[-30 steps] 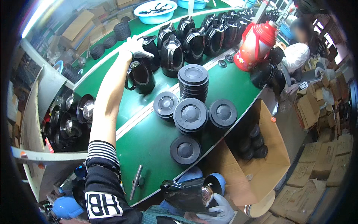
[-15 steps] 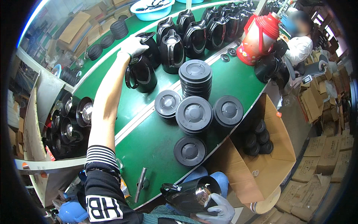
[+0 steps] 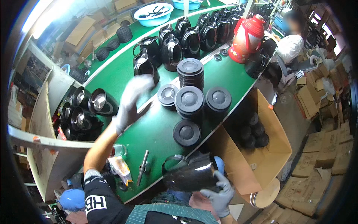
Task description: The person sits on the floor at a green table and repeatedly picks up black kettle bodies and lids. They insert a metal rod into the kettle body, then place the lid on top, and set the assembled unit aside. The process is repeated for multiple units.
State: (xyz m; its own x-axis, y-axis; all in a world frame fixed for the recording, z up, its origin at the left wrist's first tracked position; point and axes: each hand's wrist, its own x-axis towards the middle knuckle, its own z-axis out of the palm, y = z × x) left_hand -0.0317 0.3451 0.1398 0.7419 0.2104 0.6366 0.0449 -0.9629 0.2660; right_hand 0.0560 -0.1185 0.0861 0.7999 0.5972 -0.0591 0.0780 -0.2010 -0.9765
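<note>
My left hand (image 3: 137,96), in a white-grey glove, hangs over the green table, smeared by motion. Its fingers cannot be made out, and nothing visible is in it. The nearest glossy black jug (image 3: 145,68) stands upright just beyond it. Low in front of me, a black jug (image 3: 192,174) lies on its side over my lap, handle to the left. My gloved right hand (image 3: 220,195) grips its right end between thumb and fingers. To the right of my left hand stand several stacks of round black discs (image 3: 189,100).
A metal rod (image 3: 142,168) stands at the table's near edge beside a small packet (image 3: 120,168). More jugs with silvery insides lie at left (image 3: 99,101). An open carton (image 3: 274,149) holds black pieces. A red flask (image 3: 247,39) stands near a seated person (image 3: 291,46).
My left hand has come back from the standing jugs toward me. The jug at my right hand has turned, so its silvery inside no longer shows. The whole view has shifted slightly.
</note>
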